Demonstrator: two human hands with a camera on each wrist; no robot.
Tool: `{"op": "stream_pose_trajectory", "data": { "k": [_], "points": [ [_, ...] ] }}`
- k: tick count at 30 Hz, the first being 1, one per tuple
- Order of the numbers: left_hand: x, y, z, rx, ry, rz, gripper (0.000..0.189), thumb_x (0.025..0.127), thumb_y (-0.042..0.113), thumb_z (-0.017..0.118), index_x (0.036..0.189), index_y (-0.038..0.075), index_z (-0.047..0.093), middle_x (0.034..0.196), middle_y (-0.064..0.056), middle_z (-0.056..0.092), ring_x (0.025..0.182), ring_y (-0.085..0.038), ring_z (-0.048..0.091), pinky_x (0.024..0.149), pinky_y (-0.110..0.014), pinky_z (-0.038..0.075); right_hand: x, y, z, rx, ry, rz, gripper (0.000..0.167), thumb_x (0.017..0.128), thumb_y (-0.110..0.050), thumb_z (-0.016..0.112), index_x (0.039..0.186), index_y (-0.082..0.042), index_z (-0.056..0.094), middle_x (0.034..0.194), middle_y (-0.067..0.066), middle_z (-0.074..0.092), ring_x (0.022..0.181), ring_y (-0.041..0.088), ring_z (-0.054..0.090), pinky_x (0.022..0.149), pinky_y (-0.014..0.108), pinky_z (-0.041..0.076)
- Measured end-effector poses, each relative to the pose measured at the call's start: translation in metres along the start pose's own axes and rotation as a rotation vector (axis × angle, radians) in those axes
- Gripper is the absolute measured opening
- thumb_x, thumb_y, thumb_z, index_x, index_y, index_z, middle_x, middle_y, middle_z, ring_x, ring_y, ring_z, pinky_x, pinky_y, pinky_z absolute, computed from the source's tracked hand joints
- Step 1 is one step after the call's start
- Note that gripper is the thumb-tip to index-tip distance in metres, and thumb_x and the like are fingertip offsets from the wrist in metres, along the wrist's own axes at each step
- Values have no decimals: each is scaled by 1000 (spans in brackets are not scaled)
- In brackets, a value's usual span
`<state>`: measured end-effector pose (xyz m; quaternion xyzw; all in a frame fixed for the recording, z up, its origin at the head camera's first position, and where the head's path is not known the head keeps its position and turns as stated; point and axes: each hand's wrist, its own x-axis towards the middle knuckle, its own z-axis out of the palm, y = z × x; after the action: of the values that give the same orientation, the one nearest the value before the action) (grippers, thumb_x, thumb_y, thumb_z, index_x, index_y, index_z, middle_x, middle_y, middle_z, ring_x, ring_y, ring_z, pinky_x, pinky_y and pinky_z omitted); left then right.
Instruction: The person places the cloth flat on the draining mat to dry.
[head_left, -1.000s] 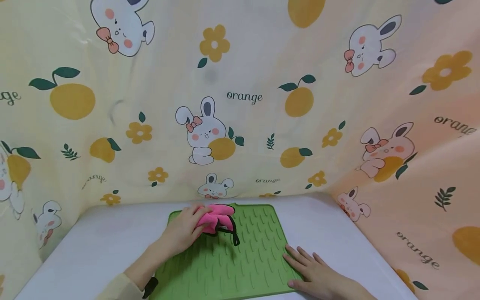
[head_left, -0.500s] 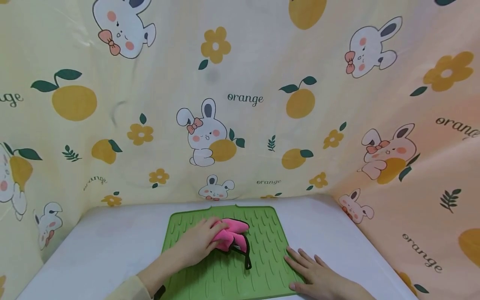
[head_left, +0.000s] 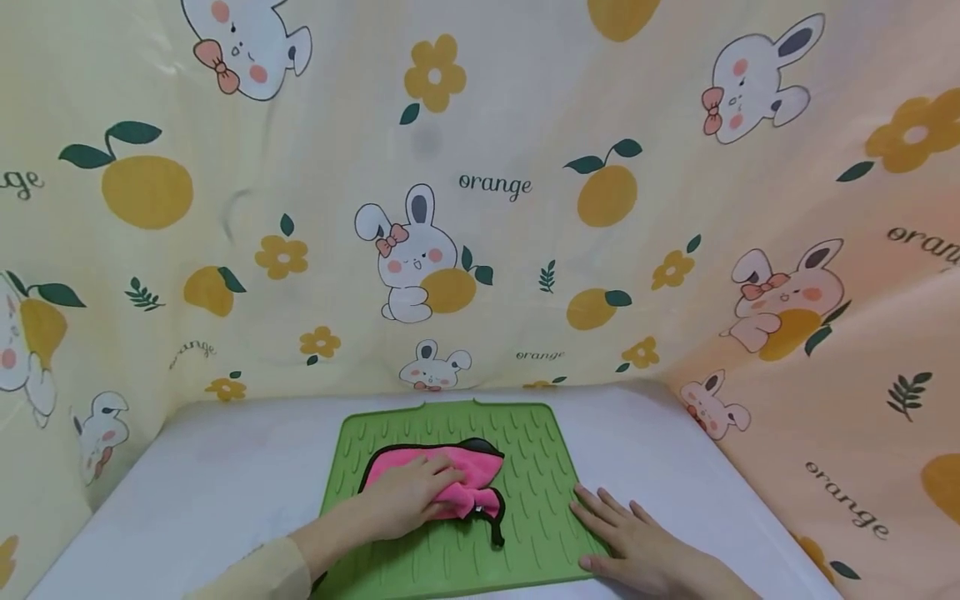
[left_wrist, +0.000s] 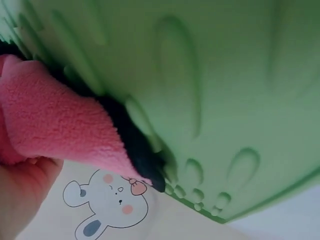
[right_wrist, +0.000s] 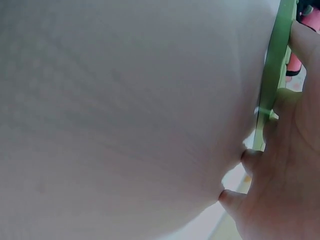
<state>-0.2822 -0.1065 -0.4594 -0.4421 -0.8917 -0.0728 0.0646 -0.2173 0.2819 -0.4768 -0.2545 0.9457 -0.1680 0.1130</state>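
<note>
A pink fleecy cloth (head_left: 468, 471) with black edging and a small black hanging loop lies partly bunched on a green ribbed mat (head_left: 525, 533). My left hand (head_left: 408, 496) grips the cloth from above, its fingers curled into the folds. In the left wrist view, the pink cloth (left_wrist: 60, 110) shows beside the hand (left_wrist: 25, 195), its black edge against the mat's raised ridges. My right hand (head_left: 633, 546) rests on the mat's right edge with fingers spread. In the right wrist view, fingertips of that hand (right_wrist: 285, 165) touch the mat's green edge (right_wrist: 272, 65).
The mat lies on a white table (head_left: 217, 467). Behind and along the sides hangs a pale curtain (head_left: 510, 275) printed with rabbits, oranges and flowers.
My left hand has drawn the cloth from the mat's far left toward me and a little rightward. More of the cloth now spreads out to the left. The right hand stays at the edge.
</note>
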Motion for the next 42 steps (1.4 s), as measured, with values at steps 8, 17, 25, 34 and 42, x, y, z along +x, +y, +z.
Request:
{"op": "stream_pose_trajectory", "data": {
  "k": [8,17,25,34,42],
  "points": [
    [0,-6,0,-43,-9,-42,39,108,38,55,142,19,62,141,2,59,130,-22,58,102,-42,54,2,1,-3,6,17,-5,81,100,-62,56,161,-12,38,171,10,25,153,49,22,112,80,17],
    [-5,-1,-4,-48,-10,-105,64,98,60,63,150,26,54,145,5,57,128,-24,60,102,-45,52,2,-2,-6,-30,67,-29,83,97,-66,58,156,-9,47,165,13,38,148,49,35,108,77,31],
    [-9,1,-21,-93,58,-205,83,88,72,67,157,31,46,150,2,55,134,-28,55,106,-57,46,33,-7,-24,-86,355,-77,60,100,-45,68,146,-7,59,149,14,58,133,40,57,104,60,48],
    [-6,-22,-35,-331,379,-232,40,99,19,72,137,13,63,128,-2,68,104,-22,67,83,-39,57,88,-10,-35,102,472,-85,34,96,-15,76,129,-8,71,129,11,71,121,36,66,98,54,55],
    [-8,-63,-23,-547,452,-400,27,98,4,70,125,3,68,110,-7,69,89,-16,63,78,-35,56,132,-8,-33,355,310,-137,29,100,-15,70,124,1,72,121,15,73,113,36,68,90,38,58]
  ]
}}
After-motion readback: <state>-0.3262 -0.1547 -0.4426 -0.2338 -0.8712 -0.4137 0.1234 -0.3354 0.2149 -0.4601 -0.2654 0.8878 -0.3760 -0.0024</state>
